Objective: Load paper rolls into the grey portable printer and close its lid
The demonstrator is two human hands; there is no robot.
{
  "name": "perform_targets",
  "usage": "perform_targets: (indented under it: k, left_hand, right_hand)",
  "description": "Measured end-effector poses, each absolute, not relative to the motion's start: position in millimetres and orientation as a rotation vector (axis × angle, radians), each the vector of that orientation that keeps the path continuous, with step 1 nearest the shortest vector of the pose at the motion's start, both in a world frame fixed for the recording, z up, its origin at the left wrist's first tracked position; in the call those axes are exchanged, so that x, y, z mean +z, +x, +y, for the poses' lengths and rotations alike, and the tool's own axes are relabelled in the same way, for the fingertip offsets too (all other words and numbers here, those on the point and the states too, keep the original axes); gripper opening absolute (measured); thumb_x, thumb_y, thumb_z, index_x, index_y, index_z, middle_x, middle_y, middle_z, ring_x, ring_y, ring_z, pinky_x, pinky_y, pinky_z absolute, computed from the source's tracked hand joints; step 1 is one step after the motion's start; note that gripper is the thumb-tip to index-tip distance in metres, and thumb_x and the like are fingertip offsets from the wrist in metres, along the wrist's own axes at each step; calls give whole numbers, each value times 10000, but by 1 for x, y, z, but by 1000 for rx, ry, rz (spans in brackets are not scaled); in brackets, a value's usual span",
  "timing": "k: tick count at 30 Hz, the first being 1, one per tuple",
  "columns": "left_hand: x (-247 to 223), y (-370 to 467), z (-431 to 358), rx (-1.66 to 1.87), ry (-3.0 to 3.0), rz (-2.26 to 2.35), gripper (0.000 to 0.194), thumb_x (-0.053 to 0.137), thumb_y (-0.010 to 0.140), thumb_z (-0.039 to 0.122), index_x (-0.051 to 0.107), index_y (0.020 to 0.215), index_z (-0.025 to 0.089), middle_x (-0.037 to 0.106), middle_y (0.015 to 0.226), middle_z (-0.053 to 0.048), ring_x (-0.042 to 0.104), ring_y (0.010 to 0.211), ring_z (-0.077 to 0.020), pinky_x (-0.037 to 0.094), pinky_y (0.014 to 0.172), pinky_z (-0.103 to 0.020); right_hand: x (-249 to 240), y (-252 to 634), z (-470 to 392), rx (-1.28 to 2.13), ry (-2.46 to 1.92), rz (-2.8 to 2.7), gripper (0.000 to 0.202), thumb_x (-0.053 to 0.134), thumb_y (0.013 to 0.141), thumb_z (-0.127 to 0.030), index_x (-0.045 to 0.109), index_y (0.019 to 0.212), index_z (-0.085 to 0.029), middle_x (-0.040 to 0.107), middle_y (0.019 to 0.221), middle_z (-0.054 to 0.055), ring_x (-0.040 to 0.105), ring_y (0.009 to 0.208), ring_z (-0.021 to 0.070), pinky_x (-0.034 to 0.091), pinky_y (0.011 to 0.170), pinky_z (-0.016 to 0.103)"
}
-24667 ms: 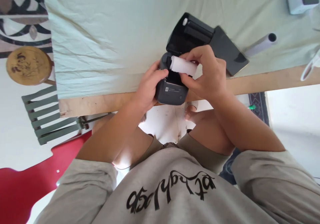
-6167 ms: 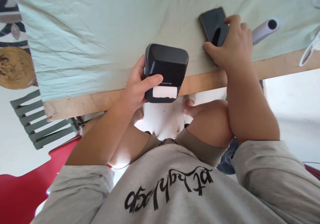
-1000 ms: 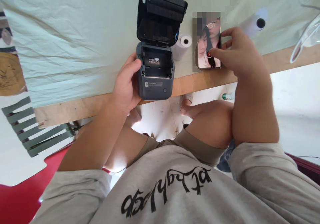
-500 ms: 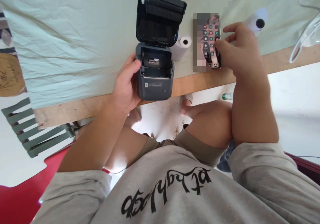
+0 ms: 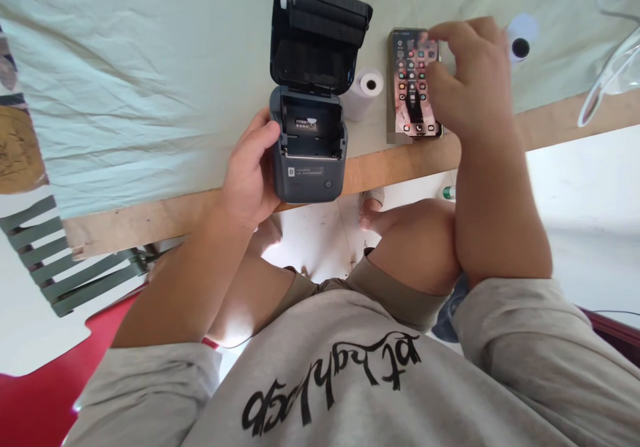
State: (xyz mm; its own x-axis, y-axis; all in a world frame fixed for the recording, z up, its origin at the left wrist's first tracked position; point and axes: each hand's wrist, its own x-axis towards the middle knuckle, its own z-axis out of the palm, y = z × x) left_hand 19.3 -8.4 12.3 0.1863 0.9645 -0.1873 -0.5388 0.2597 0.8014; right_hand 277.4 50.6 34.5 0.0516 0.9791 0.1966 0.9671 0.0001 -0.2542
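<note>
My left hand (image 5: 250, 170) grips the left side of a dark portable label printer (image 5: 310, 184), its thumb along the edge. The printer's black lid (image 5: 316, 54) is swung up, so the paper bay inside shows, with a small printed sticker in it. A smartphone (image 5: 411, 100) lies on the cloth with its screen lit, showing app icons. My right hand (image 5: 475, 77) is over the phone's right edge, thumb and forefinger apart and nothing held. Whether a fingertip touches the screen, I cannot tell.
A white paper roll (image 5: 361, 100) stands just right of the printer. Another white roll (image 5: 527, 27) is beyond my right hand. White cables (image 5: 600, 87) lie at the right. The pale green cloth (image 5: 150, 87) ends at a wooden table edge (image 5: 145, 217).
My right hand has shifted slightly left and up over the phone, its forefinger now near the top of the screen. More icons show. My left hand and the printer have barely moved.
</note>
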Motion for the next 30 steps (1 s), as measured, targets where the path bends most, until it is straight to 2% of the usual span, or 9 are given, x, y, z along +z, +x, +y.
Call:
perform_targets:
  k: [3, 5, 12, 15, 17, 21, 26, 28, 30]
  left_hand:
    - [12, 19, -8, 1173, 663, 783, 179, 552, 844, 359, 662, 933, 250, 671, 892, -2, 628, 853, -194, 499, 708, -321]
    - [13, 19, -9, 1170, 658, 786, 167, 563, 841, 348, 664, 928, 248, 669, 882, -1, 620, 850, -195, 487, 721, -326]
    - [18, 20, -11, 1166, 680, 776, 153, 543, 843, 346, 652, 901, 256, 685, 876, 0, 608, 931, -231, 463, 764, -365]
    - [18, 20, -11, 1164, 689, 792, 141, 550, 826, 350, 648, 889, 270, 687, 886, -4, 611, 977, -242, 472, 743, -368]
    - [17, 19, -10, 1157, 683, 807, 147, 547, 822, 353, 654, 892, 279, 683, 886, -5, 619, 932, -238, 479, 706, -367]
    - [15, 18, -9, 1150, 674, 807, 167, 539, 826, 340, 663, 914, 269, 680, 898, -3, 617, 858, -217, 489, 691, -354]
    - [13, 20, -9, 1170, 697, 807, 171, 531, 838, 357, 656, 913, 268, 680, 909, -6, 622, 909, -222, 496, 739, -354]
    - [14, 20, -9, 1176, 698, 815, 170, 529, 834, 372, 657, 896, 280, 680, 905, -8, 625, 916, -229, 496, 718, -362]
    - [15, 20, -10, 1170, 690, 820, 163, 535, 829, 367, 663, 885, 283, 678, 892, -8, 627, 889, -224, 492, 701, -357]
  right_hand:
    - [38, 286, 45, -19, -2063, -1925, 498, 483, 775, -147, 617, 1250, -212, 579, 1188, 98, 487, 1223, 302, 370, 1073, 423]
    - [37, 289, 46, -37, -2070, -1945, 492, 483, 788, -167, 604, 1264, -205, 579, 1195, 108, 466, 1244, 310, 357, 1079, 426]
    - [23, 278, 66, 91, -2062, -1919, 421, 486, 849, -179, 611, 1248, -225, 541, 1267, 81, 476, 1250, 282, 350, 1082, 443]
    - [24, 277, 66, 88, -2035, -1886, 419, 467, 844, -139, 626, 1228, -193, 528, 1259, 91, 482, 1252, 269, 355, 1080, 427]
    - [27, 279, 60, 80, -1989, -1876, 438, 458, 831, -113, 610, 1238, -173, 538, 1238, 101, 514, 1218, 242, 383, 1059, 403]
    - [28, 280, 45, 130, -1901, -1944, 436, 508, 805, -117, 621, 1219, -194, 557, 1215, 105, 545, 1175, 226, 408, 1052, 375]
    - [22, 279, 46, 119, -1890, -2021, 411, 508, 813, -144, 662, 1176, -258, 517, 1282, 78, 436, 1292, 266, 325, 1123, 425]
    - [21, 279, 49, 125, -1891, -2008, 411, 517, 798, -132, 674, 1159, -249, 511, 1289, 79, 412, 1311, 274, 297, 1140, 428]
    - [23, 279, 50, 111, -1877, -1963, 416, 505, 804, -122, 656, 1176, -231, 515, 1279, 88, 450, 1278, 245, 331, 1121, 400]
